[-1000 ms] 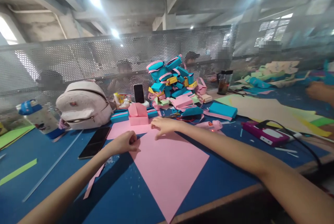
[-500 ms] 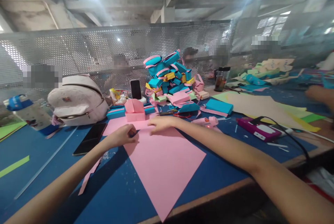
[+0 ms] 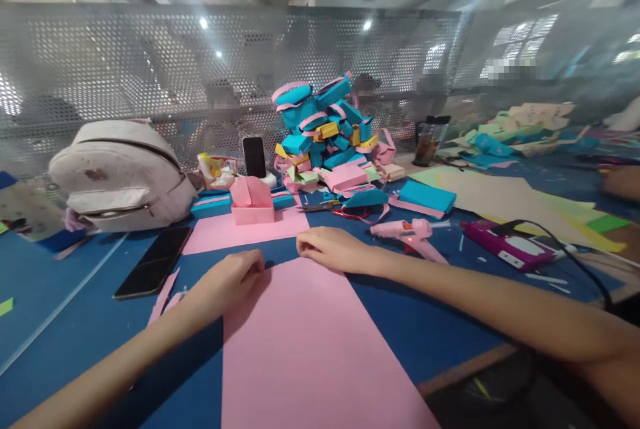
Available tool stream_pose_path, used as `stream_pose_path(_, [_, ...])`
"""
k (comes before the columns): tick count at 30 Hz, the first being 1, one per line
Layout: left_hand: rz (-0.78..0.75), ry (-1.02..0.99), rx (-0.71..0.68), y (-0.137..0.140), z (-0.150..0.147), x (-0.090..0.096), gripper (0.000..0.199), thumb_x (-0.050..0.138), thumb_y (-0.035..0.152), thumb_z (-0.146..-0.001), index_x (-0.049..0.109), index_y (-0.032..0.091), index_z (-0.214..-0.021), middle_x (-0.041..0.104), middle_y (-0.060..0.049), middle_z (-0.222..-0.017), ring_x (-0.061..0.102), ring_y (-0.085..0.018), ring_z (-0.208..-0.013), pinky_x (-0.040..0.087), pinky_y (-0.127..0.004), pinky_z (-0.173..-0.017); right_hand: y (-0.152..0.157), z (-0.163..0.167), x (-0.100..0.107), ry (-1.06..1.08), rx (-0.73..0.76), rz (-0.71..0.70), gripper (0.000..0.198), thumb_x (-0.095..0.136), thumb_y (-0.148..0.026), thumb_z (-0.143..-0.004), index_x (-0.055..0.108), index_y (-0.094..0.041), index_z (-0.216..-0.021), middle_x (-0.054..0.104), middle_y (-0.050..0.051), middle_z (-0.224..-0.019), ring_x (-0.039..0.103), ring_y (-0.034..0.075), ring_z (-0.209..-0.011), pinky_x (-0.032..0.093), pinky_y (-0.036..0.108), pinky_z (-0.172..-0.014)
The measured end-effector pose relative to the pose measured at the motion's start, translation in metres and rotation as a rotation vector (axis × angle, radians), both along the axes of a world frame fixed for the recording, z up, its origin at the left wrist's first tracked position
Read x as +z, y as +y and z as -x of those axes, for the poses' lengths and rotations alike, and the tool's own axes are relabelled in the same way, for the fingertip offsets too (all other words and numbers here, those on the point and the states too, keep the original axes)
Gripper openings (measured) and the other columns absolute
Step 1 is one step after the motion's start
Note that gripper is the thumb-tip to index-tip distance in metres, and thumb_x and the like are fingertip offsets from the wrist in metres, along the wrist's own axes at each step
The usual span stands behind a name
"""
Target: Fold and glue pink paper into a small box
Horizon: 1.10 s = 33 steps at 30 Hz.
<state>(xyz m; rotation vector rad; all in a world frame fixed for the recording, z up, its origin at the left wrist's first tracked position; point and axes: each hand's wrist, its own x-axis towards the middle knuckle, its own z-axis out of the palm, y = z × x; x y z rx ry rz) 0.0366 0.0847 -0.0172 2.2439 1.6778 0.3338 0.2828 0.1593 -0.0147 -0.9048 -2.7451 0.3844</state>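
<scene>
A large pink paper sheet (image 3: pixel 310 349) stretches from my hands to the table's near edge and out of view below. My left hand (image 3: pixel 237 279) is closed on its far left corner, thumb and fingers pinched together. At the far right corner, my right hand (image 3: pixel 330 249) has its fingers curled down over the paper edge. Just beyond lies a second pink sheet (image 3: pixel 205 235), with a small folded pink paper box (image 3: pixel 253 212) standing on it. To the right of my right hand rests a pink glue gun (image 3: pixel 405 230).
A white backpack (image 3: pixel 120 179), a black phone (image 3: pixel 155 262) and an upright phone (image 3: pixel 254 157) stand or lie left. Behind rises a pile of blue and pink paper boxes (image 3: pixel 325 135). Scissors (image 3: pixel 320 207), a purple power strip (image 3: pixel 505 245) with cable, and a drink bottle (image 3: pixel 431 142) are around.
Both hands have drawn the large pink sheet toward me, apart from the second sheet and the pink box. My right hand's fingers have closed on the edge. The view has tilted down.
</scene>
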Motion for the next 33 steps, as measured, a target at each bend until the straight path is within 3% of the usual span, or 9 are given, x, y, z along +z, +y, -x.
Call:
stream_pose_path(3, [-0.101,-0.015,-0.017,-0.005,0.001,-0.007,0.016,0.042,0.017,-0.088,0.057,0.020,-0.087,0.065,-0.002,-0.085,0.058,-0.017,-0.075,0.038,-0.028,-0.067,0.000,0.001,-0.006,0.038,0.029,-0.131,0.014,0.053,-0.016,-0.096,0.066,-0.020,-0.100,0.068,0.005,-0.104,0.061,0.018,-0.097,0.040,0.027,-0.077])
stream_pose_path(7, [-0.176,-0.085,0.001,-0.006,0.003,-0.011,0.021,0.040,0.015,-0.090,0.060,0.020,-0.096,0.064,-0.003,-0.088,0.061,-0.016,-0.078,0.044,-0.027,-0.072,-0.007,0.006,-0.006,-0.066,-0.022,-0.335,0.013,0.056,-0.021,-0.096,0.066,-0.016,-0.101,0.066,0.008,-0.102,0.061,0.022,-0.094,0.039,0.032,-0.077])
stream_pose_path(12, [-0.262,-0.082,-0.042,-0.010,0.006,-0.016,0.027,0.037,0.020,-0.097,0.061,0.022,-0.109,0.061,-0.003,-0.092,0.062,-0.015,-0.079,0.047,-0.026,-0.071,-0.012,0.007,-0.008,0.049,-0.026,-0.237,0.014,0.056,-0.029,-0.097,0.065,-0.020,-0.094,0.067,0.004,-0.098,0.060,0.019,-0.091,0.037,0.032,-0.076])
stream_pose_path(18, [-0.196,-0.079,-0.047,-0.011,0.014,-0.025,0.026,0.040,0.029,-0.100,0.063,0.024,-0.112,0.056,-0.001,-0.086,0.061,-0.013,-0.073,0.047,-0.024,-0.067,-0.004,0.002,-0.021,0.191,-0.035,-0.083,0.012,0.051,-0.023,-0.099,0.062,-0.021,-0.096,0.067,0.001,-0.100,0.059,0.017,-0.092,0.038,0.031,-0.080])
stream_pose_path(24, [-0.243,0.043,-0.079,-0.015,0.016,-0.025,0.032,0.034,0.030,-0.102,0.064,0.024,-0.112,0.057,-0.003,-0.087,0.058,-0.015,-0.075,0.047,-0.028,-0.068,-0.005,0.004,-0.031,0.178,-0.018,-0.132,0.016,0.048,-0.012,-0.096,0.062,-0.020,-0.099,0.066,0.004,-0.100,0.057,0.020,-0.091,0.041,0.036,-0.083])
stream_pose_path(28, [-0.322,0.100,-0.118,-0.017,0.013,-0.025,0.029,0.036,0.025,-0.101,0.062,0.024,-0.114,0.063,-0.006,-0.098,0.061,-0.019,-0.082,0.051,-0.035,-0.073,-0.007,0.006,-0.035,0.196,0.011,-0.188,0.020,0.046,-0.006,-0.093,0.061,-0.017,-0.099,0.065,0.007,-0.098,0.058,0.021,-0.089,0.045,0.037,-0.081])
stream_pose_path(33, [-0.387,0.086,-0.192,-0.024,0.014,-0.030,0.031,0.038,0.017,-0.099,0.055,0.021,-0.124,0.064,-0.008,-0.127,0.062,-0.021,-0.112,0.054,-0.039,-0.095,-0.010,0.006,-0.041,0.245,0.043,-0.212,0.027,0.044,0.000,-0.089,0.062,-0.015,-0.102,0.069,0.009,-0.101,0.062,0.021,-0.093,0.053,0.038,-0.084])
